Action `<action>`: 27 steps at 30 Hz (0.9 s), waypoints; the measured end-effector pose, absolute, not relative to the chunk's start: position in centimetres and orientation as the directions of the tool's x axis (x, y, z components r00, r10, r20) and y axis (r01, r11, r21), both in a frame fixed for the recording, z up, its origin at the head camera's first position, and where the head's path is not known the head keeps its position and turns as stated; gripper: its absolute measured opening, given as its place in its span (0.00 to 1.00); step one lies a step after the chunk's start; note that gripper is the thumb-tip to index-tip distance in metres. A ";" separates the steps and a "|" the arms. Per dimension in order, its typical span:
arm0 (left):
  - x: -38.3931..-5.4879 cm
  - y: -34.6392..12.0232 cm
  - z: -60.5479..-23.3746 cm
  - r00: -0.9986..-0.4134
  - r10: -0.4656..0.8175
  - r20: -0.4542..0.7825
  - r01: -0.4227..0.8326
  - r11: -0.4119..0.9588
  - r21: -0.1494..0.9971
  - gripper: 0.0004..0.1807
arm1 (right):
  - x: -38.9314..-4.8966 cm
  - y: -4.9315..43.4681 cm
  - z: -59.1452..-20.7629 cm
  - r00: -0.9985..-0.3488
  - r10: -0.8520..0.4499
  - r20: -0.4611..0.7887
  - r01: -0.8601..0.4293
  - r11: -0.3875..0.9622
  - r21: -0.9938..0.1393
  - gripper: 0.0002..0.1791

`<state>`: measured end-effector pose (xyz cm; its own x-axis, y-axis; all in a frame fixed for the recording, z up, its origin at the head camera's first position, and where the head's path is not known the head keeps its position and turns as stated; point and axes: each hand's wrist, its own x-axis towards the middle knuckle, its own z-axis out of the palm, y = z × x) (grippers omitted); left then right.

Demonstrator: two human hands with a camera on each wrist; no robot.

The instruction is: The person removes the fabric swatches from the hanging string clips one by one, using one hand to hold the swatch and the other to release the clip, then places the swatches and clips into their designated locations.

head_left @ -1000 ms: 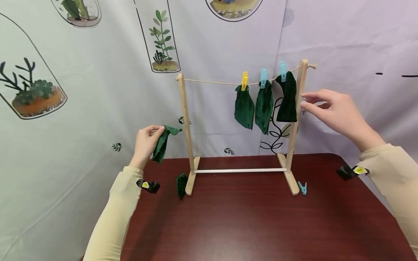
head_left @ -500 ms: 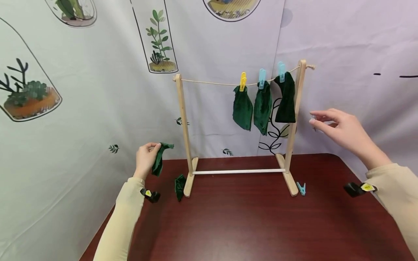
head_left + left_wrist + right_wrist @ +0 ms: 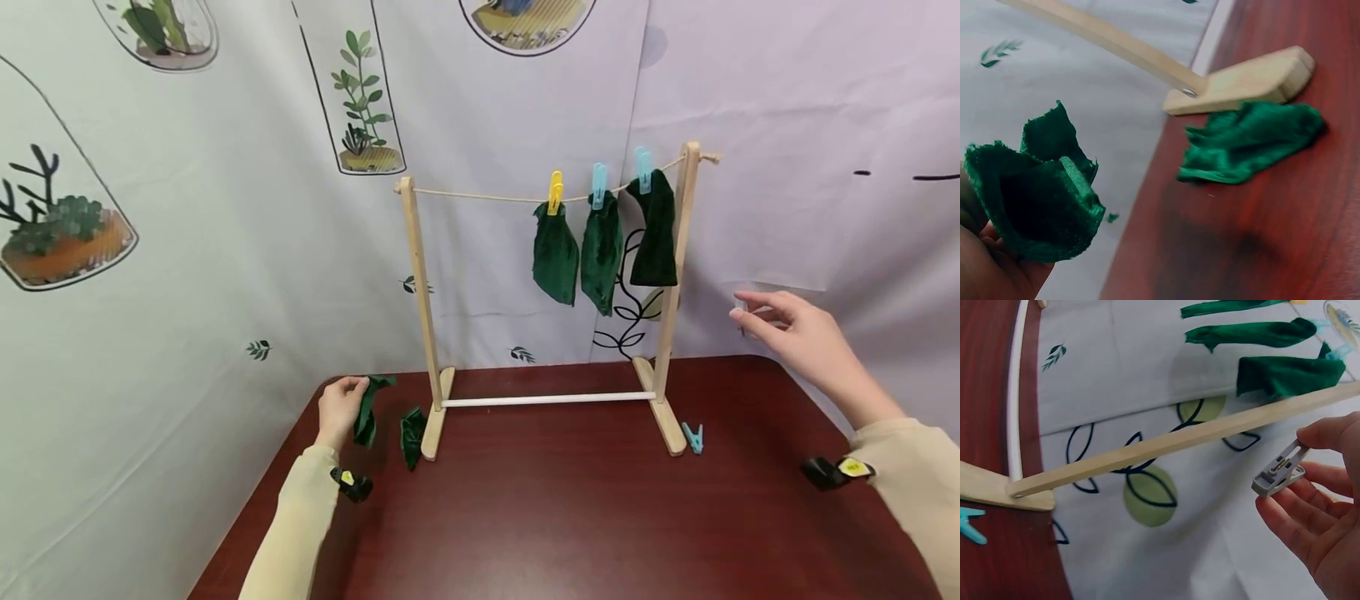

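Observation:
My left hand (image 3: 342, 410) pinches a dark green cloth piece (image 3: 1054, 194) above the table's left side; its raw edge gapes in the left wrist view. A second green cloth (image 3: 412, 437) lies crumpled against the rack's left foot. To the right of the rack, my right hand (image 3: 806, 337) holds a grey clothespin (image 3: 1279, 469) between thumb and fingers, in the air. Three green cloths hang on the line of the wooden rack (image 3: 418, 283): one under a yellow clothespin (image 3: 555, 193), two under blue clothespins (image 3: 598, 186).
Beside the rack's right foot a blue clothespin (image 3: 693, 438) lies on the dark red table (image 3: 555, 508). A white rod (image 3: 547, 400) joins the two feet. Behind stands a pale backdrop (image 3: 487, 108) printed with plants.
My left hand has come down with the cloth to just above the table. My right hand has moved down and rightward, away from the rack's post, still holding the grey clothespin.

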<state>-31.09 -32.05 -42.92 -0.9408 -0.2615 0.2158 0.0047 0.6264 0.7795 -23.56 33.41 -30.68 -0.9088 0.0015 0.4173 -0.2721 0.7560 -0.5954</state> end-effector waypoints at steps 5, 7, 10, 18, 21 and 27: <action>-31.1 -32.1 -44.3 -0.944 -0.273 0.184 -0.035 0.638 0.769 0.22 | -23.7 33.8 -32.4 -0.916 0.032 0.401 -0.236 0.764 -0.601 0.31; -31.1 -32.0 -44.8 -0.947 -0.272 0.169 -0.045 0.637 0.770 0.22 | -23.7 34.0 -33.2 -0.914 0.046 0.404 -0.228 0.764 -0.603 0.31; -31.0 -31.8 -45.4 -0.951 -0.274 0.142 -0.063 0.623 0.779 0.21 | -23.8 34.4 -34.4 -0.913 0.040 0.407 -0.229 0.774 -0.591 0.30; -31.1 -31.4 -46.9 -0.949 -0.300 0.101 -0.115 0.625 0.772 0.19 | -23.8 34.2 -37.3 -0.929 0.014 0.370 -0.222 0.779 -0.586 0.31; -30.9 -31.4 -47.4 -0.950 -0.305 0.069 -0.146 0.626 0.766 0.19 | -23.8 33.8 -38.3 -0.939 0.002 0.344 -0.218 0.770 -0.599 0.31; -30.7 -31.5 -48.2 -0.950 -0.311 0.026 -0.187 0.633 0.751 0.18 | -24.0 33.7 -39.9 -0.948 -0.014 0.319 -0.213 0.773 -0.598 0.31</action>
<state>-30.66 -31.52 -48.19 -0.9501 -0.3109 0.0257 -0.1869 0.6331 0.7512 -23.99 33.72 -39.93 -0.9476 -0.0140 0.3191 -0.2127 0.7731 -0.5976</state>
